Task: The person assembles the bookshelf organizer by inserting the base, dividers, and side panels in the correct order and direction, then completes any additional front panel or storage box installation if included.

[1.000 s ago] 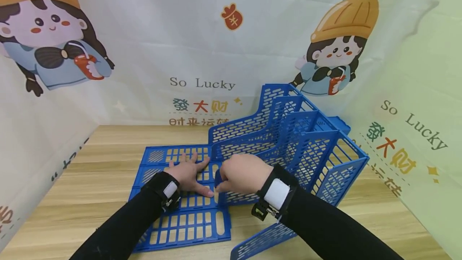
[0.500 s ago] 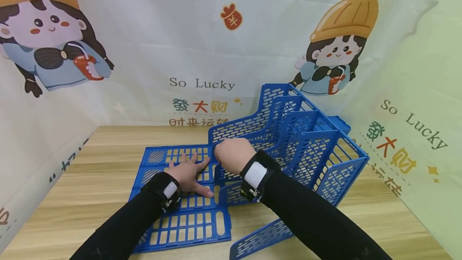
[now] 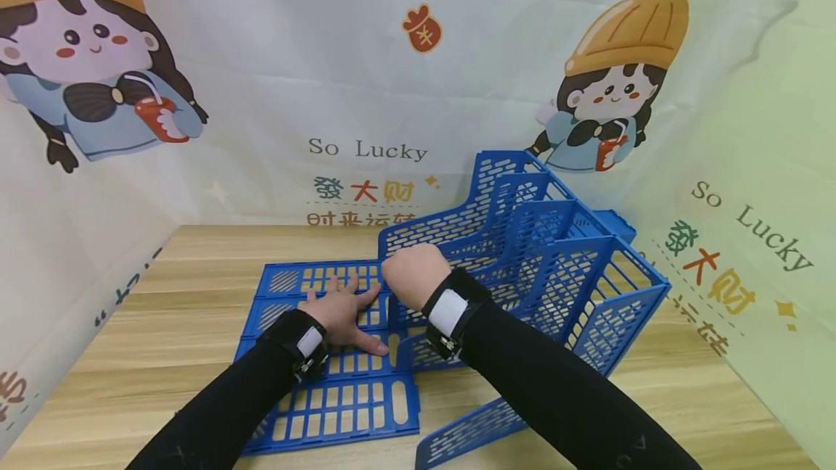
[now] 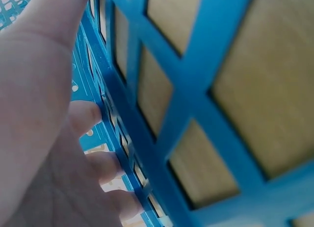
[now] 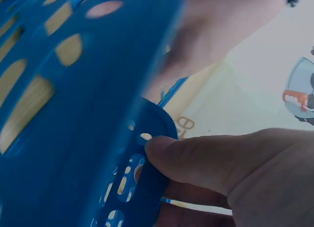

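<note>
A blue plastic file rack (image 3: 578, 289) with perforated upright dividers stands tilted on the table, right of centre. Its flat grid panels (image 3: 339, 419) lie to the left. My left hand (image 3: 336, 316) rests on these panels with fingers spread; in the left wrist view, its fingertips (image 4: 108, 165) touch the blue lattice. At the low front end of a divider (image 5: 152, 121), my right hand (image 3: 416, 275) pinches the rounded corner, the thumb (image 5: 169, 156) on one face and fingers behind. A nearer divider (image 5: 83, 138) partly blocks the right wrist view.
A loose-looking blue perforated panel (image 3: 480, 430) reaches toward the front edge, partly behind the right sleeve. Printed white cloth (image 3: 261, 56) hangs at the back and sides of the wooden table (image 3: 157, 310).
My right hand has moved away from me and slightly left, from a nearer divider's front end to one farther back. The left hand has stayed on the flat panels.
</note>
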`<state>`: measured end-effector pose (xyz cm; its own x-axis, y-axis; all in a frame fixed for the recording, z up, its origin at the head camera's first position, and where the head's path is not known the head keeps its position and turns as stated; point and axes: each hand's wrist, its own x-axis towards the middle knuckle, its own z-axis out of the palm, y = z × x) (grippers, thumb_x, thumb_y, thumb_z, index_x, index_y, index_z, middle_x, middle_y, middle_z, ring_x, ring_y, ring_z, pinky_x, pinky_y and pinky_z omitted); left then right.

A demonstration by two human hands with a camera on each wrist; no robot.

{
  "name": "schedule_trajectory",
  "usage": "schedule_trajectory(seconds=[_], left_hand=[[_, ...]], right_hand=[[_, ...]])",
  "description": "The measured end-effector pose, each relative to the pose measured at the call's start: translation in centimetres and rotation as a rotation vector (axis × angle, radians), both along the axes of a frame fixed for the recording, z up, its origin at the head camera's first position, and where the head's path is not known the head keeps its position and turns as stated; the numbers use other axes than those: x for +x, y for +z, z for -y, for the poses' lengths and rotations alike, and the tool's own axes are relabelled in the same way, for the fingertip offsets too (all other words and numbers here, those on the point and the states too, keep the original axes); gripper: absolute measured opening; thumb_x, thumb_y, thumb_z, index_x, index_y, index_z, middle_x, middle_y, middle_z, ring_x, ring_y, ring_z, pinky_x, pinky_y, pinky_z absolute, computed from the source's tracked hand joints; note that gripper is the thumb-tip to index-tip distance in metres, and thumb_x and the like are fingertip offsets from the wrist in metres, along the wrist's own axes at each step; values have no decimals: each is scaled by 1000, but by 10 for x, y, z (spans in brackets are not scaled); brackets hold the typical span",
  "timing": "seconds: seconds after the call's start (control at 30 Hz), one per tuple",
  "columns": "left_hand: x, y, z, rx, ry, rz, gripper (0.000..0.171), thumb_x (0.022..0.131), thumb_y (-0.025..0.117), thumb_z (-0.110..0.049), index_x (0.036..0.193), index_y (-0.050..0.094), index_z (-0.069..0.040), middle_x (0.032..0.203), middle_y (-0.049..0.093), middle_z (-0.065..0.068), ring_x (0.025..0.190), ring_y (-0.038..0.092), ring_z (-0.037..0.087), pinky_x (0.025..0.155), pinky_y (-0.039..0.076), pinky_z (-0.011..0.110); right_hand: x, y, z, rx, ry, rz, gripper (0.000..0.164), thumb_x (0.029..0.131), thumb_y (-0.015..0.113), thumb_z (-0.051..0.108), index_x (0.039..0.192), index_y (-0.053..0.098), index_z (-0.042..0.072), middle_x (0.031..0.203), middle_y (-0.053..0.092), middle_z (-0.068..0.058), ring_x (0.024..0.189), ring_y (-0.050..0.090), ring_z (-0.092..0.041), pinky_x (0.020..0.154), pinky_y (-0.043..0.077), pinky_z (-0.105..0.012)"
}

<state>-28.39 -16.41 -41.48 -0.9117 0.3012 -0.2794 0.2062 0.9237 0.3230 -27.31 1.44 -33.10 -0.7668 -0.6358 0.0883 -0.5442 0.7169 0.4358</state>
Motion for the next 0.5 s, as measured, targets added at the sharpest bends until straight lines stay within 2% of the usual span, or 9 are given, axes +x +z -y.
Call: schedule_trajectory(seconds=[0.17,0.3,0.4,0.5], left_hand=[[-2,-2,1,-10,-5,7,124,80,87,-75,177,23,-32,185,6,21,167,-1,59,127,4,86],[-4,-5,2,-6,-9,12,125,79,87,-75,176,24,-32,185,6,22,167,-1,59,126,4,87],[-6,-6,3,-14,-10,19,124,79,86,-77,176,23,-33,185,5,21,167,-2,59,126,3,87],[-7,-6,3,-23,-18,11,124,80,85,-77,177,23,-33,184,6,23,167,-1,60,126,5,88]], right_hand=[[2,0,4,10,18,6,13,106,75,26,111,86,20,101,84,3,85,79,-14,72,68,-33],[11,8,1,-49,10,76,15,105,78,31,112,85,19,105,84,2,88,79,-15,75,68,-34],[27,24,-4,-135,43,180,19,105,77,37,106,82,19,99,81,2,82,74,-14,71,65,-32],[51,38,-18,-208,132,359,24,105,75,44,100,81,20,89,78,6,73,67,-8,66,59,-27]])
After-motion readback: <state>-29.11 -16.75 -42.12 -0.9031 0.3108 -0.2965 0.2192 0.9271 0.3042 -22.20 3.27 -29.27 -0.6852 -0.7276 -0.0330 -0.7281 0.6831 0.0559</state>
